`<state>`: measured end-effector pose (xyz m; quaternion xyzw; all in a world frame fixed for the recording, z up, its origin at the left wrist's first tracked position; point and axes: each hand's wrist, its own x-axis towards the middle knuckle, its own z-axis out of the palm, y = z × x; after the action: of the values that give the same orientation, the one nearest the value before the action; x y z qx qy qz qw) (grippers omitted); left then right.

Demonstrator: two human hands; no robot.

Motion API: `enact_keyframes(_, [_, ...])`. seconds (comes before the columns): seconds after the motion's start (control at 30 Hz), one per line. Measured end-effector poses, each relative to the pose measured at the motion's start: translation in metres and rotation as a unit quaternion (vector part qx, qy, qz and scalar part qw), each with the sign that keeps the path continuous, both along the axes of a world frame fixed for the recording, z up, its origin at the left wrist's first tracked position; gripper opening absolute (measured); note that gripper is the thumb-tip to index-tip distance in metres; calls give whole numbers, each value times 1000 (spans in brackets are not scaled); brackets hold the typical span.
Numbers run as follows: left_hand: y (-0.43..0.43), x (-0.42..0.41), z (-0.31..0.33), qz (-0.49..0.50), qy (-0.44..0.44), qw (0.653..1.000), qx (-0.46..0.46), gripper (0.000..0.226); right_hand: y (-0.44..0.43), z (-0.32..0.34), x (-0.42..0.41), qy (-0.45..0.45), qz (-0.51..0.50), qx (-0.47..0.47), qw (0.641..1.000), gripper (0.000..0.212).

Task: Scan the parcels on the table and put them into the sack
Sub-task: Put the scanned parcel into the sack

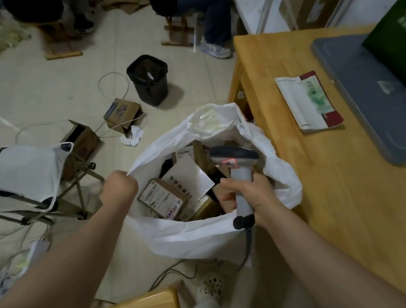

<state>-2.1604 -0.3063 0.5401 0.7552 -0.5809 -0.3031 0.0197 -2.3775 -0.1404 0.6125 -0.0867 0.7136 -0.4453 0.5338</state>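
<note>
A: Where's the sack (182,235)?
B: Frame centre, beside the surface (361,210), parcels (162,197) inside. The left hand (119,185) clenches its left rim.
A: And the scanner (237,164)?
B: Handle gripped by the right hand (249,191). Long axis runs up the frame, head uppermost.

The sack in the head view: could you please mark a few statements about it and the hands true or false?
1. The left hand grips the rim of the white sack. True.
2. The right hand holds a parcel. False: it grips the scanner.
3. The white sack is empty. False: parcels lie inside, among them a brown labelled box.
4. A booklet lies on the wooden table. True.
5. The black bin stands on the wooden table. False: the black bin stands on the floor.
</note>
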Motion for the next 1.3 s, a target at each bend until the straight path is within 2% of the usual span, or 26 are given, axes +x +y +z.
enact_keyframes(0.07, [6,-17,9,-21,-51,998,8,36,14,8,-8,1,-25,-26,999,31])
enact_keyframes(0.17, [25,-60,27,-98,-119,988,-19,65,37,25,-24,-7,-77,-60,995,19])
enact_keyframes(0.27, [57,-124,45,-214,-75,972,-61,73,65,43,-45,-15,-141,-80,987,21])
enact_keyframes(0.43, [144,-245,80,-400,2,909,-114,70,139,69,-92,-65,-302,-135,941,21])
enact_keyframes(0.5, [186,-289,91,-469,23,876,-107,70,179,76,-114,-98,-380,-171,904,20])
enact_keyframes(0.63, [284,-368,109,-602,51,787,-123,70,278,89,-158,-144,-505,-272,806,18])
enact_keyframes(0.77, [390,-435,127,-696,101,699,-128,68,385,103,-195,-127,-599,-338,714,18])
enact_keyframes(0.8, [430,-456,131,-723,117,668,-130,67,424,107,-206,-109,-624,-352,689,18])
enact_keyframes(1.0, [563,-531,138,-797,178,573,-67,62,539,115,-246,-46,-699,-350,622,12])
enact_keyframes(1.17, [653,-595,117,-849,135,504,-89,47,592,79,-268,-63,-756,-297,580,8])
enact_keyframes(1.3, [701,-642,98,-884,83,434,-151,62,623,54,-290,-51,-769,-277,574,8])
